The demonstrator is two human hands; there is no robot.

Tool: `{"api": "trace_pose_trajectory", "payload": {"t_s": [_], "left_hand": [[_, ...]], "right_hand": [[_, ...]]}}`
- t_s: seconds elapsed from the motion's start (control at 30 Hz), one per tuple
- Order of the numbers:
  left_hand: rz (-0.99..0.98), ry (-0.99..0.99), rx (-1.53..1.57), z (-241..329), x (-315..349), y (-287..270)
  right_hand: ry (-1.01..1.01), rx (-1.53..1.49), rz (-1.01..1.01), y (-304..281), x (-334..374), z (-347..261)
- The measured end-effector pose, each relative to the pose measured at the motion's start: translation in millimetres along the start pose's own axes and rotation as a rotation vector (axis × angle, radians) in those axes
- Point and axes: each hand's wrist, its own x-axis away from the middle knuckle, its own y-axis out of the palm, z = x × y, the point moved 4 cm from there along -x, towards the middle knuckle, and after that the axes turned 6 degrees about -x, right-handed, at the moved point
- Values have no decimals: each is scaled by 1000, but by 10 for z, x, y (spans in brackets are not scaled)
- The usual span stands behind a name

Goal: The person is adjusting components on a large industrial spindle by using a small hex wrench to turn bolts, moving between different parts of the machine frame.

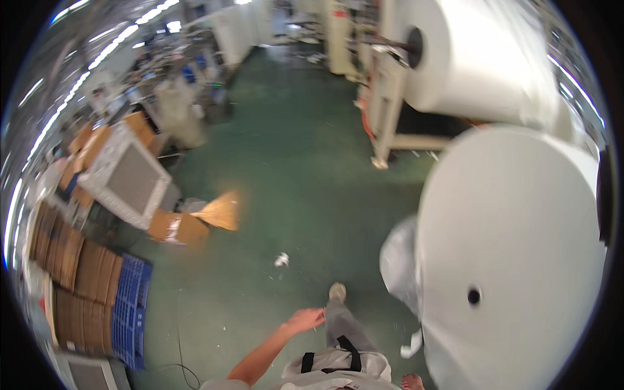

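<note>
My left hand (pixel 305 320) hangs in front of my left leg, its fingers loosely stretched out and somewhat blurred, with nothing visible in it. Only a small part of my right hand (pixel 411 382) shows at the lower edge, beside my waist; its fingers are too cut off to read. A very large white roll (pixel 513 227) with a dark core hole stands close on my right, its flat end facing me. Against its left side bulges a translucent plastic bundle (pixel 400 263). Neither hand touches the roll. One shoe (pixel 337 292) is stepping forward on the green floor (pixel 292 162).
Another white roll (pixel 481 58) rests on a pale metal frame (pixel 388 117) at the far right. On the left are stacked brown cardboard (pixel 84 292), a blue pallet (pixel 132 312), a grey-panelled box (pixel 130 175) and an open carton (pixel 179 227). White scraps (pixel 281 260) and a cable (pixel 182 364) lie on the floor.
</note>
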Motion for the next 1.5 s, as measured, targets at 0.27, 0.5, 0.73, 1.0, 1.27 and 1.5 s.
{"api": "trace_pose_trajectory", "payload": {"t_s": [0.27, 0.5, 0.73, 1.0, 1.27, 1.5], "left_hand": [[375, -579, 846, -2374, 340, -26], [467, -1091, 1444, -2525, -128, -250], [-362, -930, 824, -3162, -2405, -1415], [686, -179, 359, -4521, -5823, -5305], [348, -348, 708, -4236, -7662, -6894], [-82, -441, 368, -4559, -7681, -6445]], "right_hand": [[-889, 703, -44, -460, -3362, -4820], [-870, 158, -297, 1186, -3228, -9278], [-898, 779, -387, 1747, -3578, -10712], [-1055, 565, 153, -111, -5048, -12229], [-938, 476, 752, -1072, -4951, -14970], [-592, 751, 820, -1443, -5519, -16060]]}}
